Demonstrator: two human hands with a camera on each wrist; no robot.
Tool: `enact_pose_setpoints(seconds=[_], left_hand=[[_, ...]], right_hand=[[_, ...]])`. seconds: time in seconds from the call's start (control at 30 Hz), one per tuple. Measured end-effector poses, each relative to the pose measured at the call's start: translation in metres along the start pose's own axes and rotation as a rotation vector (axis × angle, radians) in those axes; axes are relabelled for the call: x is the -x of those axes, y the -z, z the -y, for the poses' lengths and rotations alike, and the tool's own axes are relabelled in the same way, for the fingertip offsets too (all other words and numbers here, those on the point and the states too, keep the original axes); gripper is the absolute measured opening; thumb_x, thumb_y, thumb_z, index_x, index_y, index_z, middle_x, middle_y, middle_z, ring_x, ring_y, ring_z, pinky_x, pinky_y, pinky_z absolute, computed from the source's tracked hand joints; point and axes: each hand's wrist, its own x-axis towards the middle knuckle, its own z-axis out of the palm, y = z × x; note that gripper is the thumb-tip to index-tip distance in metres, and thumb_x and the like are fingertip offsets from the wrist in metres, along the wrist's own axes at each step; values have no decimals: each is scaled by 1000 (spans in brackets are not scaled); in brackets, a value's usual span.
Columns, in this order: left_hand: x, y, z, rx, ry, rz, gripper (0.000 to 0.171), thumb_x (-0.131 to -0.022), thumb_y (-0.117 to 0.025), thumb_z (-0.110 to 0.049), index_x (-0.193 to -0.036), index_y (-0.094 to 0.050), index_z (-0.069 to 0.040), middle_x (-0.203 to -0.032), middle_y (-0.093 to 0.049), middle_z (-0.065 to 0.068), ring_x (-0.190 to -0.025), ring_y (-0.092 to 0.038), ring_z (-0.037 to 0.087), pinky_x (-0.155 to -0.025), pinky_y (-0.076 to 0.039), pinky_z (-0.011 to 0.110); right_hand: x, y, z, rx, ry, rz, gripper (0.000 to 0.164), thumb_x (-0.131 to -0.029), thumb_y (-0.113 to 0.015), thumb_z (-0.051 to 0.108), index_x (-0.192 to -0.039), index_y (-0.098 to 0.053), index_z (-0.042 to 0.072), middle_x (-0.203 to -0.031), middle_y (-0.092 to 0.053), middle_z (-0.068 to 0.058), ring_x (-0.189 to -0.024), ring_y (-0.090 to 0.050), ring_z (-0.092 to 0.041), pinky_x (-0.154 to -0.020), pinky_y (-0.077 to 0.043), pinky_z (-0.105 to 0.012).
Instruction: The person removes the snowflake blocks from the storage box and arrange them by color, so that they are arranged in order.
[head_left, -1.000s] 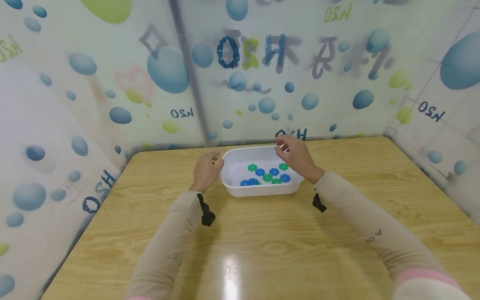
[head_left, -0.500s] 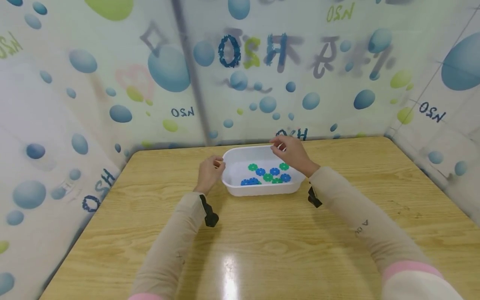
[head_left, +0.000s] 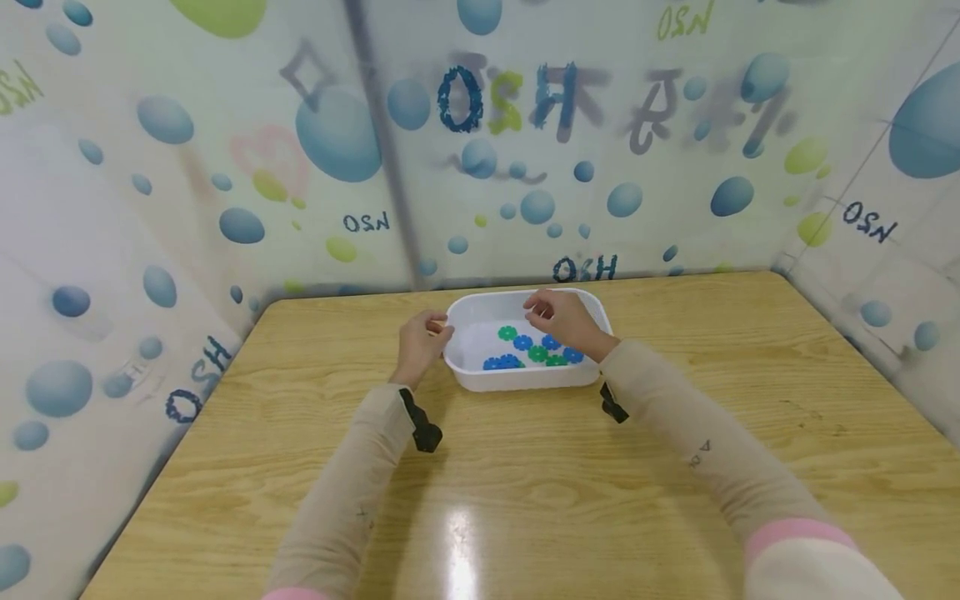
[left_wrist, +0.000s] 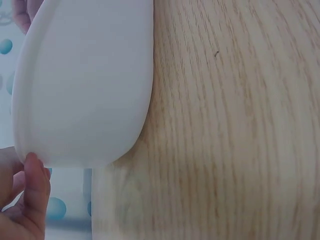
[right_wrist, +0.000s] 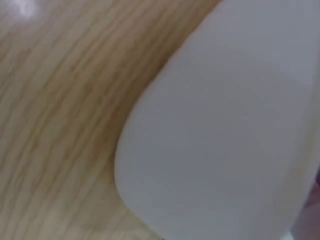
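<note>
A white plastic tray stands on the wooden table, holding several flat, notched snowflake discs in blue and green. At the tray's left end my left hand pinches the rim; the left wrist view shows fingertips at the rim's corner. My right hand hovers over the tray's right part, fingers loosely bent, with no disc visible between them, and covers some of the tray's inside. The right wrist view is mostly the tray's outer wall, the hand only at the edge.
The wooden table extends in front of the tray and to both sides. Behind it hangs a pale sheet with bubble prints and mirrored lettering. Black straps with camera mounts sit on the wrists.
My right hand has moved left and down from the tray's back right rim to over its inside. The left hand has shifted slightly right and closed onto the rim. The discs lie as before.
</note>
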Motion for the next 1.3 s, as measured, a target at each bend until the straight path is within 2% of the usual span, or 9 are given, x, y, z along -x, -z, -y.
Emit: enact_pose_setpoints(seconds=[0.3, 0.57, 0.87, 1.1, 1.3], left_hand=[[0, -2, 0, -6, 30, -18, 26, -83, -61, -9, -107, -59, 1, -86, -57, 14, -72, -54, 21, -54, -51, 24], [1, -4, 2, 13, 3, -36, 26, -82, -62, -8, -106, -61, 2, -87, -58, 15, -73, -57, 22, -55, -51, 25], [2, -4, -1, 33, 22, -13, 27, -83, -62, -9, -108, -60, 1, -87, -58, 14, -72, -56, 21, -55, -52, 25], [2, -1, -2, 35, 38, -1, 28, -83, -61, -9, -109, -59, 1, -88, -57, 15, -73, -56, 22, -57, -53, 30], [2, 1, -1, 45, 43, 3, 28, -83, -61, -9, -109, -59, 1, -89, -56, 14, -73, -55, 22, -60, -53, 33]], right_hand=[[-3, -20, 10, -5, 14, 228, 21, -83, -61, 9, -99, -61, -4, -89, -62, -10, -82, -57, -21, -75, -48, -30], [-9, -31, 11, 42, -52, 379, 24, -81, -63, 9, -103, -61, -2, -95, -61, -10, -90, -56, -21, -82, -46, -29], [-11, -38, 13, 73, -104, 408, 29, -80, -64, 8, -107, -59, 0, -102, -60, -11, -94, -55, -22, -84, -45, -30], [-11, -39, 13, 90, -82, 444, 29, -78, -66, 5, -105, -60, -2, -98, -61, -11, -93, -56, -22, -83, -46, -29], [-12, -42, 12, 114, -69, 439, 28, -77, -66, 5, -104, -61, -1, -97, -61, -10, -92, -56, -21, -83, -45, -28]])
